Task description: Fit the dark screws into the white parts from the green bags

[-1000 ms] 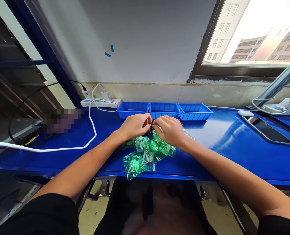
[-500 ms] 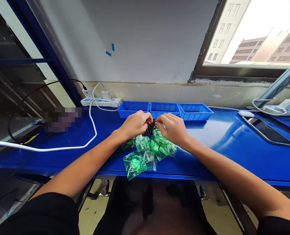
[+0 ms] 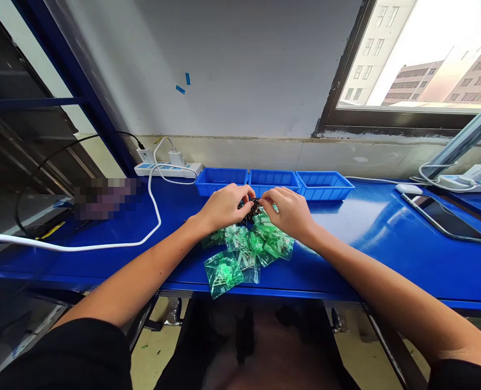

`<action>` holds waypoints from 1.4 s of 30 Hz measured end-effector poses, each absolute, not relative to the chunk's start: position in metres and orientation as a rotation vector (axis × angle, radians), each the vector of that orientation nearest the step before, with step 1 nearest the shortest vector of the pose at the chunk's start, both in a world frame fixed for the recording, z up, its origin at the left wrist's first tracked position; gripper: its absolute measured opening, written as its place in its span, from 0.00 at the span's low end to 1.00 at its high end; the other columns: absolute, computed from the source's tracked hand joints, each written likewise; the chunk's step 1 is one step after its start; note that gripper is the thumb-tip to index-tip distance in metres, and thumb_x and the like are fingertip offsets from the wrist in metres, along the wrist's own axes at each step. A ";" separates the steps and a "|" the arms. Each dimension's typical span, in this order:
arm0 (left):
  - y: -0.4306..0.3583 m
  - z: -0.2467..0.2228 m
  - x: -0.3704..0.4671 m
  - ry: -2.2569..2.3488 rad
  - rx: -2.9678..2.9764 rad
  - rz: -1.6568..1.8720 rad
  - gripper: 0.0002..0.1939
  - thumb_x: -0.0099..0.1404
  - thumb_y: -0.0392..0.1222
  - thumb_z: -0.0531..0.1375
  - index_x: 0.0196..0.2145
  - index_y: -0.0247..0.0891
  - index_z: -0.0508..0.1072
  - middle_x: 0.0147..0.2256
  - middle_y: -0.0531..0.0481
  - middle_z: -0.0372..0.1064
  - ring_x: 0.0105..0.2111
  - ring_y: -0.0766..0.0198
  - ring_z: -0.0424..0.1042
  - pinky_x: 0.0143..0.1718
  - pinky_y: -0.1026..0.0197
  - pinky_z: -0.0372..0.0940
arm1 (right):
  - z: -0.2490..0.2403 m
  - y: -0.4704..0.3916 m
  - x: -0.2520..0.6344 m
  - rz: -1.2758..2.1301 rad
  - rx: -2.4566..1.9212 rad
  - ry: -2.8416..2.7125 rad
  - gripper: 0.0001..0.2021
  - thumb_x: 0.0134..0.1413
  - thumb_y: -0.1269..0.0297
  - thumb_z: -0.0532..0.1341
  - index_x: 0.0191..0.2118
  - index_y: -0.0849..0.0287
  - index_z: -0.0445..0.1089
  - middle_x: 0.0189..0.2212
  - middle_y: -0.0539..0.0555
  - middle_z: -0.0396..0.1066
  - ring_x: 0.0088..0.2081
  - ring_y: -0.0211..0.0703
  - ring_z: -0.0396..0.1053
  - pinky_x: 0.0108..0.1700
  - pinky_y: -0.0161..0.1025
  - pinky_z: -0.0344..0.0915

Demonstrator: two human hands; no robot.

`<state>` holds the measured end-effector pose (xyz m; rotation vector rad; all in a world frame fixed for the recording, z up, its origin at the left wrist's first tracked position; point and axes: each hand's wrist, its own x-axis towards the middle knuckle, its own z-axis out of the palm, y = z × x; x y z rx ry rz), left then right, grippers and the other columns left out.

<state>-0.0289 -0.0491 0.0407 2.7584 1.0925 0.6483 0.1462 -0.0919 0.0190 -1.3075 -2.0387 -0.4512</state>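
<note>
A small heap of dark screws [image 3: 248,216] lies on the blue table between my hands. My left hand [image 3: 229,207] is at its left side, thumb and fingertips pinched together over the heap. From the right, my right hand [image 3: 284,210] reaches the same heap with its thumb and forefinger drawn together. What either hand pinches is too small to make out. Just in front of the heap are several green clear packets [image 3: 265,241] with small white and metal parts inside. One packet [image 3: 223,272] lies nearest the table's front edge.
Three blue bins [image 3: 325,187] stand in a row behind my hands. A white power strip [image 3: 167,170] is at the back left, its white cable [image 3: 153,206] curving over the table. A phone [image 3: 443,216] lies at the right, beside a small white case [image 3: 408,189].
The left thumb and fingers have shifted slightly over the dark heap, and the right fingertips have moved a little. The packets and bins have stayed in place.
</note>
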 end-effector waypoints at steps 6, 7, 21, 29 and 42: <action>-0.048 0.039 -0.029 1.064 2.789 0.660 0.13 0.61 0.39 0.52 0.42 0.38 0.72 0.34 0.49 0.74 0.39 0.58 0.69 0.36 0.59 0.61 | 0.017 -0.092 0.145 -0.467 -1.330 -2.074 0.09 0.59 0.66 0.55 0.30 0.58 0.70 0.26 0.52 0.73 0.30 0.41 0.68 0.31 0.35 0.56; -0.048 0.039 -0.029 1.063 2.800 0.658 0.13 0.61 0.38 0.52 0.41 0.38 0.73 0.34 0.49 0.74 0.39 0.58 0.69 0.37 0.59 0.62 | 0.017 -0.092 0.145 -0.466 -1.330 -2.077 0.08 0.58 0.66 0.56 0.30 0.59 0.70 0.26 0.52 0.73 0.30 0.41 0.68 0.31 0.35 0.56; -0.047 0.040 -0.029 1.088 2.844 0.568 0.14 0.61 0.40 0.52 0.39 0.39 0.77 0.36 0.48 0.76 0.39 0.57 0.71 0.37 0.59 0.63 | 0.014 -0.092 0.144 -0.469 -1.274 -2.080 0.07 0.57 0.68 0.55 0.33 0.58 0.69 0.26 0.52 0.72 0.31 0.41 0.68 0.32 0.35 0.57; -0.047 0.040 -0.029 1.044 2.885 0.552 0.15 0.62 0.39 0.52 0.40 0.38 0.77 0.37 0.48 0.76 0.39 0.58 0.72 0.38 0.59 0.64 | 0.015 -0.091 0.145 -0.468 -1.294 -2.070 0.07 0.56 0.69 0.55 0.33 0.59 0.70 0.27 0.52 0.73 0.31 0.42 0.69 0.32 0.35 0.58; -0.048 0.042 -0.030 1.025 2.916 0.474 0.14 0.62 0.37 0.52 0.39 0.37 0.76 0.35 0.47 0.75 0.37 0.59 0.71 0.35 0.60 0.62 | 0.016 -0.091 0.145 -0.410 -1.344 -2.074 0.07 0.57 0.68 0.55 0.35 0.58 0.70 0.27 0.52 0.73 0.33 0.42 0.69 0.32 0.35 0.58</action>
